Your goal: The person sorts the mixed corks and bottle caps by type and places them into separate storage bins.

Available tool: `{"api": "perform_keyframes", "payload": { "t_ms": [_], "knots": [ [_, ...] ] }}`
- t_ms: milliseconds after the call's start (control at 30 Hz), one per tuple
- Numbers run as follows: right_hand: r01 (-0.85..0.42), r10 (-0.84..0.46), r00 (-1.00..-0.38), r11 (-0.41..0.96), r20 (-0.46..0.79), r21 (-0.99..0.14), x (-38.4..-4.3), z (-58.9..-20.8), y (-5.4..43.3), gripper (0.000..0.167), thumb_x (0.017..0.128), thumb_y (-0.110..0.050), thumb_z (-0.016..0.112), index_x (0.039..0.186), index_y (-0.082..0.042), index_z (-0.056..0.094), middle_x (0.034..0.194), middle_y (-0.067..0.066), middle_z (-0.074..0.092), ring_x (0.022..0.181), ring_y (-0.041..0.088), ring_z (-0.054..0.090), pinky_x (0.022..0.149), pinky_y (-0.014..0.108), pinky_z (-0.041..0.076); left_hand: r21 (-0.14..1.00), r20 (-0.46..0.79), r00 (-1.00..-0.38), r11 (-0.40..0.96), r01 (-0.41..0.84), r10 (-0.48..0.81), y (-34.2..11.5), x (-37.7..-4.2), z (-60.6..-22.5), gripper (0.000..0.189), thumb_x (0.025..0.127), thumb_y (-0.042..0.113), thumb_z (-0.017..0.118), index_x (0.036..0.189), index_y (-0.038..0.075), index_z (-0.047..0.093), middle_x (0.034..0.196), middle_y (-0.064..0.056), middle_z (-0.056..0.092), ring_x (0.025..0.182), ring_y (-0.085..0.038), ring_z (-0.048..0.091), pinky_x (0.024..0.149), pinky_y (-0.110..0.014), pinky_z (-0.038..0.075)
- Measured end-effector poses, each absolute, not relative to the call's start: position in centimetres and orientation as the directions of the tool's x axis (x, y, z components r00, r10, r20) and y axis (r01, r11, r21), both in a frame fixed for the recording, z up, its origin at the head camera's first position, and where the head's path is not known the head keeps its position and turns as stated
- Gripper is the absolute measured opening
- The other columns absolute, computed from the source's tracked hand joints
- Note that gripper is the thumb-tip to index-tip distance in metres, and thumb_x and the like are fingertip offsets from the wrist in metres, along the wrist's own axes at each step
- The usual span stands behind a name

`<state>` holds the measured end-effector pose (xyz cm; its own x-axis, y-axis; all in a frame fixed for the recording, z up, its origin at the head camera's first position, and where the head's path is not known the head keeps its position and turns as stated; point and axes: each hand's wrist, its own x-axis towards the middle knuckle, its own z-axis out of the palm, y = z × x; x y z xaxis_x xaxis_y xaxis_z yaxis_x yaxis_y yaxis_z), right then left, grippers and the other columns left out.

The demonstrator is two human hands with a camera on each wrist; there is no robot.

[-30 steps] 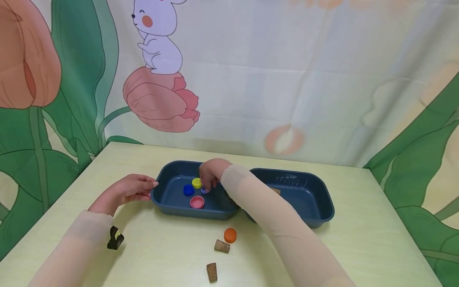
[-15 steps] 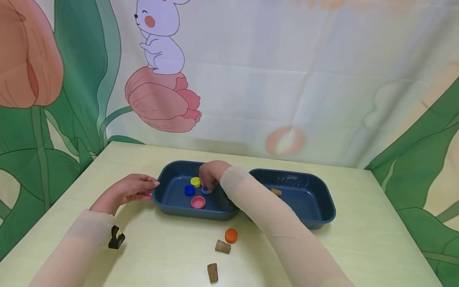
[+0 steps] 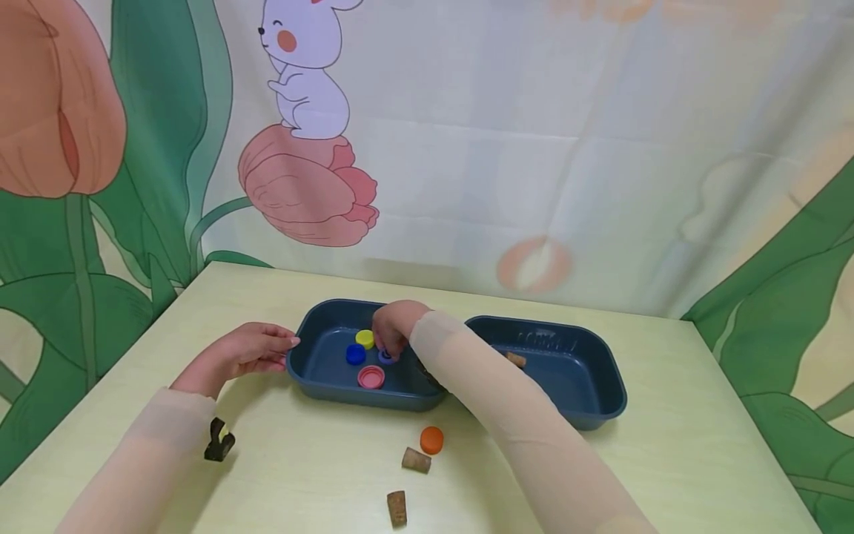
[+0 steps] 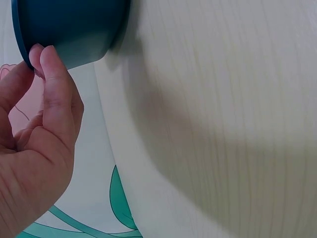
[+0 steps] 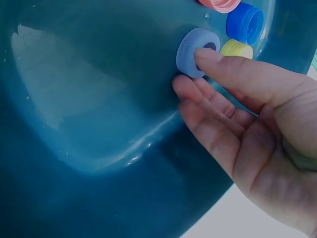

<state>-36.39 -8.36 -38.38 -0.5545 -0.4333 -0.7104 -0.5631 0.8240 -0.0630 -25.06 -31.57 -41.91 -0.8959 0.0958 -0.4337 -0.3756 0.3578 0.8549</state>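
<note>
My left hand [image 3: 256, 348] pinches the left end of the blue tray [image 3: 367, 398] between thumb and fingers; the left wrist view shows the fingertips [image 4: 49, 54] at its rim. Inside that tray, my right hand [image 3: 395, 328] pinches a lavender bottle cap [image 5: 190, 49], its thumb over the cap's face and a fingertip at the edge. Near it in the same tray are a yellow cap [image 3: 365, 339], a dark blue cap [image 3: 356, 354] and a pink cap [image 3: 371, 377], which lies with its hollow side up.
A second blue tray [image 3: 600, 415] stands to the right, partly behind the right sleeve, with a cork [image 3: 515, 360] in it. In front of the trays lie an orange cap [image 3: 431, 440] and two corks, one nearer [image 3: 396, 509]. A printed curtain [image 3: 454, 185] hangs behind the table.
The view has shifted slightly, so everything sits a little further right. More of the lavender cap shows beneath my right hand. My left hand stays at the tray's rim.
</note>
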Motion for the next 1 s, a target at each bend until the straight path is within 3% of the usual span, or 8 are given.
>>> {"api": "perform_keyframes", "payload": {
  "t_ms": [100, 233, 400, 500, 600, 800, 900, 1000],
  "knots": [
    [-0.561, -0.447, -0.535, 0.823, -0.717, -0.094, -36.6, -38.4, -8.1, 0.02, 0.091, -0.007, 0.075, 0.081, -0.017, 0.06, 0.083, -0.002, 0.052, 0.073, 0.013, 0.047, 0.065, 0.021, 0.041, 0.854, -0.438, -0.894, 0.353, -0.382, 0.094, -31.5, -25.0, -41.9, 0.048, 0.107, 0.022, 0.055, 0.14, -0.012, 0.045, 0.083, 0.004, 0.066, 0.073, -0.006, 0.065, 0.072, -0.019, 0.061],
    [-0.525, -0.45, -0.548, 0.841, -0.705, -0.13, -36.6, -38.1, -7.6, 0.012, 0.093, -0.007, 0.073, 0.1, -0.015, 0.067, 0.098, -0.001, 0.057, 0.083, 0.014, 0.051, 0.073, 0.023, 0.046, 0.854, -0.441, -0.893, 0.35, -0.385, 0.092, -31.5, -25.0, -41.9, 0.048, 0.107, 0.022, 0.055, 0.139, -0.012, 0.045, 0.082, 0.004, 0.066, 0.073, -0.006, 0.065, 0.071, -0.019, 0.061],
    [-0.495, -0.449, -0.578, 0.857, -0.681, -0.145, -36.5, -37.3, -6.9, 0.035, 0.095, -0.01, 0.072, 0.13, -0.015, 0.069, 0.129, 0.003, 0.065, 0.102, 0.016, 0.059, 0.103, 0.03, 0.054, 0.853, -0.44, -0.893, 0.353, -0.385, 0.09, -31.5, -24.9, -42.0, 0.048, 0.107, 0.022, 0.054, 0.139, -0.012, 0.045, 0.082, 0.004, 0.066, 0.073, -0.006, 0.065, 0.071, -0.019, 0.061],
    [-0.514, -0.477, -0.581, 0.843, -0.659, -0.157, -36.4, -36.6, -6.5, 0.041, 0.096, -0.011, 0.071, 0.136, -0.013, 0.066, 0.138, 0.004, 0.064, 0.103, 0.015, 0.06, 0.109, 0.033, 0.053, 0.853, -0.44, -0.894, 0.353, -0.385, 0.088, -31.5, -25.0, -42.0, 0.047, 0.107, 0.022, 0.054, 0.139, -0.012, 0.045, 0.082, 0.004, 0.065, 0.073, -0.006, 0.065, 0.071, -0.019, 0.061],
    [-0.527, -0.507, -0.588, 0.831, -0.63, -0.177, -36.3, -35.8, -5.9, 0.041, 0.096, -0.012, 0.07, 0.137, -0.011, 0.065, 0.135, 0.006, 0.065, 0.096, 0.015, 0.058, 0.108, 0.033, 0.054, 0.855, -0.436, -0.896, 0.351, -0.382, 0.087, -31.5, -25.0, -42.0, 0.047, 0.107, 0.022, 0.055, 0.138, -0.012, 0.046, 0.082, 0.004, 0.065, 0.073, -0.006, 0.064, 0.071, -0.019, 0.061],
    [-0.589, -0.606, -0.572, 0.772, -0.553, -0.237, -36.0, -33.7, -4.1, 0.042, 0.097, -0.013, 0.07, 0.137, -0.005, 0.064, 0.12, 0.008, 0.068, 0.085, 0.012, 0.055, 0.089, 0.027, 0.055, 0.854, -0.438, -0.895, 0.354, -0.382, 0.09, -31.5, -25.0, -41.9, 0.045, 0.107, 0.021, 0.054, 0.137, -0.012, 0.047, 0.081, 0.004, 0.065, 0.072, -0.006, 0.064, 0.071, -0.019, 0.061],
    [-0.618, -0.647, -0.56, 0.742, -0.517, -0.259, -35.9, -32.4, -2.9, 0.04, 0.097, -0.012, 0.067, 0.137, -0.004, 0.064, 0.121, 0.01, 0.069, 0.083, 0.011, 0.055, 0.082, 0.023, 0.053, 0.855, -0.436, -0.895, 0.354, -0.38, 0.091, -31.4, -25.0, -41.8, 0.045, 0.107, 0.021, 0.054, 0.137, -0.012, 0.047, 0.08, 0.004, 0.065, 0.072, -0.006, 0.064, 0.071, -0.019, 0.061],
    [-0.641, -0.682, -0.554, 0.715, -0.477, -0.279, -35.9, -31.1, -1.5, 0.039, 0.098, -0.01, 0.064, 0.136, -0.003, 0.064, 0.123, 0.013, 0.071, 0.084, 0.013, 0.057, 0.083, 0.025, 0.054, 0.856, -0.433, -0.897, 0.354, -0.376, 0.095, -31.4, -24.9, -41.7, 0.045, 0.107, 0.021, 0.054, 0.137, -0.012, 0.047, 0.08, 0.005, 0.065, 0.072, -0.006, 0.064, 0.071, -0.019, 0.061]
  ]
}}
